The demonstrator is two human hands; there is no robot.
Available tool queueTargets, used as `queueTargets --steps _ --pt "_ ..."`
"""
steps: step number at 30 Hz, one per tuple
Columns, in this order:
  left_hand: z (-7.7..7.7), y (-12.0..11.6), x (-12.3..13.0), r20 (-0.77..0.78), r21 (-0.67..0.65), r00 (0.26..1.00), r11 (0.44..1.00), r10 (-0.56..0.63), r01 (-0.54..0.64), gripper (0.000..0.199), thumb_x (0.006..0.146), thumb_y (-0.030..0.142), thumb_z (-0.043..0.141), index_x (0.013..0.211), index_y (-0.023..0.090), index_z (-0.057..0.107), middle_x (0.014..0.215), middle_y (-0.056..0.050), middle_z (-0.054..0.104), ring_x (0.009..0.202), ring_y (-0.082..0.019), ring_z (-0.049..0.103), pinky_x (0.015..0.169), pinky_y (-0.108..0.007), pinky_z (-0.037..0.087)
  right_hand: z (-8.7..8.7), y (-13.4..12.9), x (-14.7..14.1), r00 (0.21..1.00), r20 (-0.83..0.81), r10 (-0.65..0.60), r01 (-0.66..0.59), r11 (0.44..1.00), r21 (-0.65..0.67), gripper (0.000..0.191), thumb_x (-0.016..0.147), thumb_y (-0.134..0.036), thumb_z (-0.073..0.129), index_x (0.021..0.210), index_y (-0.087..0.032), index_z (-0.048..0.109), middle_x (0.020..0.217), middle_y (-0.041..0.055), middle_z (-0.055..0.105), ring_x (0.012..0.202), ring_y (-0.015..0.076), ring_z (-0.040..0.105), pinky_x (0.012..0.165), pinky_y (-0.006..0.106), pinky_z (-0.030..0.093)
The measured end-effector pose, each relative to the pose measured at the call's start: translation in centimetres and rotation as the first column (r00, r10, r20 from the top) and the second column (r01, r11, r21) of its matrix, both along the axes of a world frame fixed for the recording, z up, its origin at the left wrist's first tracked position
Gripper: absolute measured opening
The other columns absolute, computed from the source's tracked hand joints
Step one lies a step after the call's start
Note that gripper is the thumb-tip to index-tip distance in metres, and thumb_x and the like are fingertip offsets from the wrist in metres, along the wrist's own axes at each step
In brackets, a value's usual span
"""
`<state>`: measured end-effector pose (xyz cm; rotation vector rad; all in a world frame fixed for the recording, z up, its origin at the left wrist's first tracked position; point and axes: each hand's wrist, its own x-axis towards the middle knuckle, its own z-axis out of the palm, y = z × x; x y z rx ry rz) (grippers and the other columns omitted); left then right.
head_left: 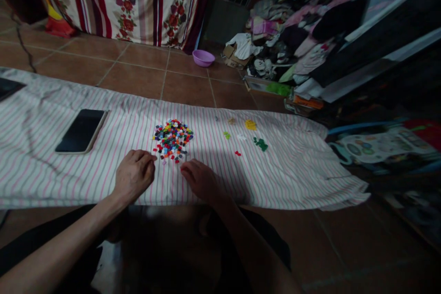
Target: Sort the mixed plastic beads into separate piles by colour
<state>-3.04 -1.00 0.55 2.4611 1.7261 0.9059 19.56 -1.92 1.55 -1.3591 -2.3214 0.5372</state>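
Here, pile [173, 139]: small bits of many colours are heaped on the striped cloth [296, 165]; a roughly round outline is formed, so no clear long axis is given.
Left hand [136, 172]: its fingertips are placed just beside the pile's edge, between 7 and 8 o'clock, so the heap is met between 1 and 2 from them. The fingers are bent and drawn together; whether a bit is pinched cannot be made out.
Right hand [204, 180]: its fingertips are placed just off the 5 o'clock edge, with the heap found between 11 and 12 from them. The fingers are curled in close; whether anything is held is not shown.
Nearer hand: stray bits are found just beside both sets of fingertips, so neither side is clearly favoured.
Sorted bits: small groups are spread around 3 o'clock from the pile, among them yellow [251, 124], dark green [262, 144], light green [226, 135] and red [237, 153].
Phone [82, 132]: it is laid flat at 9 o'clock, its long axis pointed from 7 to 1.
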Motion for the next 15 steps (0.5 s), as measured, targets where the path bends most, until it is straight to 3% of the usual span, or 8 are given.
queueTargets --steps 8,11,15 --pt "0.2 0.1 -0.1 0.012 -0.042 1.000 0.999 0.008 -0.007 0.029 0.088 0.026 0.041 0.087 0.020 0.069 0.086 -0.007 0.068 0.081 -0.023 0.058 0.077 -0.040 0.050 0.5 0.9 4.1 0.968 -0.141 -0.206 0.217 0.974 0.064 0.012 0.090 -0.021 0.048 0.089 -0.020 0.061 0.086 0.0048 0.067 0.079 0.0162 0.061 0.075 0.028 0.048" --pt "0.2 0.1 -0.1 0.001 -0.043 1.000 0.999 0.015 -0.015 0.029 0.089 0.026 0.041 0.088 0.019 0.069 0.086 -0.007 0.069 0.082 -0.024 0.058 0.076 -0.040 0.050 1.2 1.5 6.5 0.929 -0.214 -0.301 0.339 0.925 0.170 0.016 0.089 -0.025 0.047 0.090 -0.019 0.062 0.085 0.0061 0.067 0.077 0.0169 0.062 0.073 0.029 0.049" --pt "0.1 0.1 0.0 0.005 -0.038 1.000 0.999 0.010 -0.009 0.028 0.089 0.027 0.042 0.087 0.019 0.069 0.086 -0.007 0.068 0.081 -0.024 0.058 0.076 -0.040 0.050 1.6 2.3 10.1 0.838 -0.297 -0.458 0.528 0.818 0.227 0.021 0.087 -0.029 0.048 0.090 -0.018 0.065 0.086 0.0076 0.068 0.077 0.0182 0.063 0.074 0.031 0.051"
